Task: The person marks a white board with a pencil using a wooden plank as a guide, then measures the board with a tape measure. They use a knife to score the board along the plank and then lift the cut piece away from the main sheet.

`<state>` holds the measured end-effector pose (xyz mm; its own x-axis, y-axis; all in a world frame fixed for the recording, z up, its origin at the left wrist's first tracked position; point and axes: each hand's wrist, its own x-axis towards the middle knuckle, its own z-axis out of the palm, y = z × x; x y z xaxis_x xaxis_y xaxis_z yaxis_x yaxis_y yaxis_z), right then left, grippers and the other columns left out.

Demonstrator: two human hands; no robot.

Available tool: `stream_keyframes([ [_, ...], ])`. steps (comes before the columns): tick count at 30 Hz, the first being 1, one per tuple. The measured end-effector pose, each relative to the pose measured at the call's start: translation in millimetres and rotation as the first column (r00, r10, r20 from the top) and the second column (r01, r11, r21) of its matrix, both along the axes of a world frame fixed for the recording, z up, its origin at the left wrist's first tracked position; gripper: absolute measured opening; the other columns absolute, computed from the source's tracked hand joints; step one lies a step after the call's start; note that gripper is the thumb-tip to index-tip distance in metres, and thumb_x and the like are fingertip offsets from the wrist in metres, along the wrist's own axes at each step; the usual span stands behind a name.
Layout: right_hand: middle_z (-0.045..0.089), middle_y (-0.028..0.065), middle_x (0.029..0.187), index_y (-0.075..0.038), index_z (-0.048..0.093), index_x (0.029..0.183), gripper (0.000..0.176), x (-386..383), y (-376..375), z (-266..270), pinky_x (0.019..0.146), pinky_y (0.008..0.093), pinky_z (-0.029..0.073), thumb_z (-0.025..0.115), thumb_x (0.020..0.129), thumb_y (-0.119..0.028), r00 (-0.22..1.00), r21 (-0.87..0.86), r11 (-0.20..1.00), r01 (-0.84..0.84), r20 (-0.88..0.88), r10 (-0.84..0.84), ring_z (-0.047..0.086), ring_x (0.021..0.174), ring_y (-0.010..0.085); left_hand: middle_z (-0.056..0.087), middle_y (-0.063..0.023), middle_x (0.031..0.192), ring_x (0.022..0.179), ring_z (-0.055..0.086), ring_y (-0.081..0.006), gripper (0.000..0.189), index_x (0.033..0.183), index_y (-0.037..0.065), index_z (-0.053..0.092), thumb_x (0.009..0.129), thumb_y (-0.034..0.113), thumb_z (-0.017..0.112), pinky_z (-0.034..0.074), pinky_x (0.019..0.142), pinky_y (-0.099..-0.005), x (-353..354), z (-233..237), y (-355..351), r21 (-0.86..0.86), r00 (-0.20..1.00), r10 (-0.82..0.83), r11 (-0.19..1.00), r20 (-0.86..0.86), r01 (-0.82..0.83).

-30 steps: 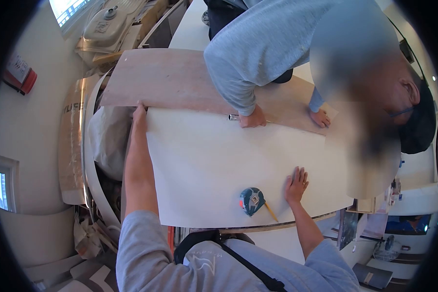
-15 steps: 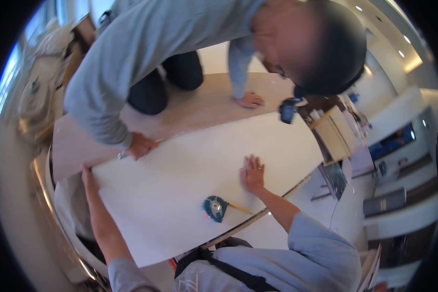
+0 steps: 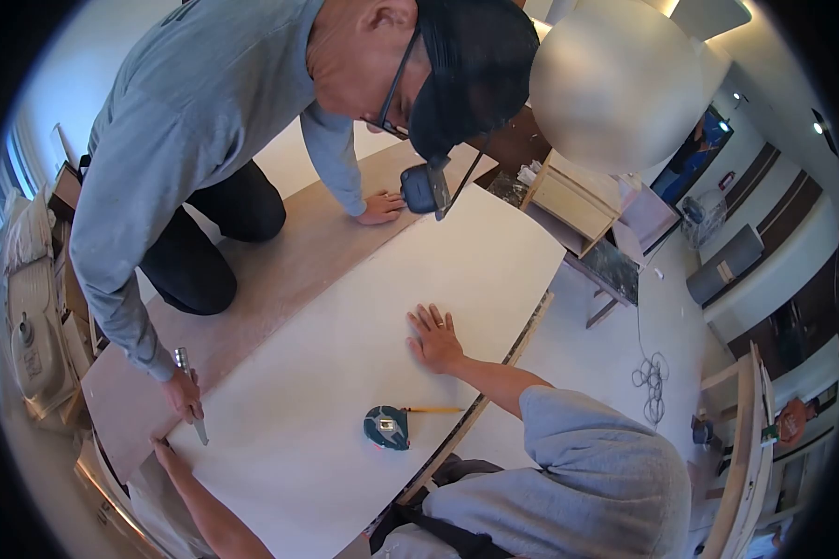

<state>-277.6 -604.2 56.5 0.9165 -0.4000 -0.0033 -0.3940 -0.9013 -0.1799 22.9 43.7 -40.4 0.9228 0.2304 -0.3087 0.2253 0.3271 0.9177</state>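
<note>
My right hand [image 3: 434, 339] lies flat on a large white sheet [image 3: 345, 326], fingers spread. My left hand [image 3: 166, 455] is at the sheet's left corner and seems to grip its edge; most of its fingers are hidden. A green tape measure [image 3: 387, 428] and a yellow pencil [image 3: 435, 410] lie on the sheet, nearer to me than my right hand. Close by my left hand, a co-worker's hand [image 3: 185, 395] holds a metal cutter knife [image 3: 200, 430], its blade tip at the sheet near the left corner.
Kneeling on the brown board [image 3: 280, 261] beyond the sheet, the co-worker [image 3: 186, 140] leans over with the other hand flat on it. A wooden box [image 3: 569, 200] stands at the far right. A coiled cable [image 3: 654, 377] lies on the floor, and a sink [image 3: 37, 349] is at the left.
The co-worker's knife hand has come down the seam toward the left corner, and the knife now shows clearly. My view has shifted; both my hands stay on the sheet.
</note>
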Motion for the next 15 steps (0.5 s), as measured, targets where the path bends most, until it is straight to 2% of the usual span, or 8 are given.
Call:
stream_keyframes([
  [5, 0.021, 0.0146, 0.159, -0.014, 0.030, 0.152, 0.062, 2.3, -2.6, -3.6, 0.117, 0.0604, 0.010, 0.040, 0.098, -0.044, 1.000, -0.057, 0.998, 0.013, -0.019, -0.014, 0.014, 0.148, 0.0375, 0.045, -0.0174, 0.144, 0.129, 0.045, -0.0286, 0.067, 0.145, -0.004, 0.037, 0.104, 0.048, 0.026, 0.035, 0.110, -0.0400, 4.5, -11.9, 8.3, 0.055, 0.989, -0.120, 0.992, 0.082, 0.116],
  [7, 0.024, 0.0166, 0.158, -0.014, 0.031, 0.151, 0.062, 4.7, -3.8, -9.5, 0.116, 0.0624, 0.012, 0.044, 0.096, -0.041, 1.000, -0.059, 0.998, -0.002, 0.000, 0.002, 0.018, 0.147, 0.0398, 0.051, -0.0149, 0.137, 0.125, 0.047, -0.0267, 0.059, 0.138, -0.001, 0.047, 0.099, 0.043, 0.045, 0.036, 0.108, -0.0420, -8.4, 6.5, -10.7, -0.024, 1.000, 0.025, 0.999, -0.018, -0.025],
  [8, 0.025, 0.0167, 0.158, -0.013, 0.033, 0.149, 0.062, 3.0, -7.8, -15.4, 0.115, 0.0636, 0.012, 0.048, 0.095, -0.039, 0.998, -0.038, 0.999, -0.019, 0.056, 0.021, 0.019, 0.146, 0.0401, 0.056, -0.0149, 0.130, 0.119, 0.051, -0.0257, 0.057, 0.130, -0.002, 0.056, 0.095, 0.043, 0.051, 0.040, 0.104, -0.0392, -5.0, -9.3, 0.5, 0.148, 1.000, 0.028, 0.989, -0.006, -0.027],
  [9, 0.026, 0.0165, 0.157, -0.013, 0.034, 0.149, 0.062, 3.1, -11.3, -21.1, 0.115, 0.0638, 0.013, 0.049, 0.094, -0.038, 0.997, -0.054, 0.998, -0.024, 0.073, 0.028, 0.020, 0.146, 0.0400, 0.058, -0.0152, 0.128, 0.119, 0.051, -0.0261, 0.055, 0.126, -0.003, 0.060, 0.095, 0.042, 0.052, 0.037, 0.105, -0.0384, -6.3, -10.9, 1.3, 0.141, 0.999, 0.006, 0.990, 0.033, -0.011],
  [11, 0.027, 0.0152, 0.157, -0.014, 0.034, 0.149, 0.061, 4.5, -16.0, -34.5, 0.115, 0.0632, 0.013, 0.047, 0.096, -0.039, 0.996, -0.110, 0.993, -0.032, 0.074, 0.041, 0.018, 0.147, 0.0388, 0.060, -0.0090, 0.128, 0.117, 0.050, -0.0237, 0.051, 0.127, 0.003, 0.061, 0.094, 0.041, 0.055, 0.037, 0.103, -0.0385, -22.0, 31.7, -24.7, 0.280, 0.987, 0.132, 0.955, -0.089, -0.103],
  [12, 0.026, 0.0149, 0.158, -0.015, 0.033, 0.150, 0.061, 6.3, -14.9, -30.6, 0.115, 0.0631, 0.013, 0.047, 0.096, -0.039, 0.997, -0.112, 0.993, -0.044, 0.053, 0.050, 0.018, 0.147, 0.0385, 0.062, -0.0144, 0.124, 0.116, 0.052, -0.0213, 0.056, 0.123, -0.004, 0.063, 0.097, 0.045, 0.051, 0.038, 0.103, -0.0361, -20.7, 25.2, -20.3, 0.442, 0.992, 0.118, 0.892, -0.037, -0.089],
  [13, 0.026, 0.0147, 0.158, -0.015, 0.033, 0.150, 0.061, 7.0, -12.1, -25.9, 0.115, 0.0629, 0.013, 0.046, 0.096, -0.039, 0.999, -0.122, 0.992, -0.037, 0.034, 0.041, 0.017, 0.147, 0.0382, 0.062, -0.0146, 0.124, 0.115, 0.054, -0.0209, 0.060, 0.122, -0.006, 0.063, 0.098, 0.047, 0.049, 0.040, 0.100, -0.0354, -5.9, 0.8, -10.6, 0.239, 0.967, 0.234, 0.949, -0.103, -0.205],
  [15, 0.026, 0.0146, 0.158, -0.015, 0.032, 0.151, 0.061, 7.0, -8.1, -21.4, 0.115, 0.0628, 0.013, 0.046, 0.096, -0.039, 0.998, -0.095, 0.994, -0.057, 0.025, 0.060, 0.018, 0.147, 0.0382, 0.063, -0.0120, 0.120, 0.103, 0.058, -0.0209, 0.061, 0.120, -0.001, 0.062, 0.099, 0.052, 0.043, 0.046, 0.090, -0.0343, 1.3, 1.7, -10.3, 0.232, 0.945, 0.244, 0.954, -0.219, -0.193],
])
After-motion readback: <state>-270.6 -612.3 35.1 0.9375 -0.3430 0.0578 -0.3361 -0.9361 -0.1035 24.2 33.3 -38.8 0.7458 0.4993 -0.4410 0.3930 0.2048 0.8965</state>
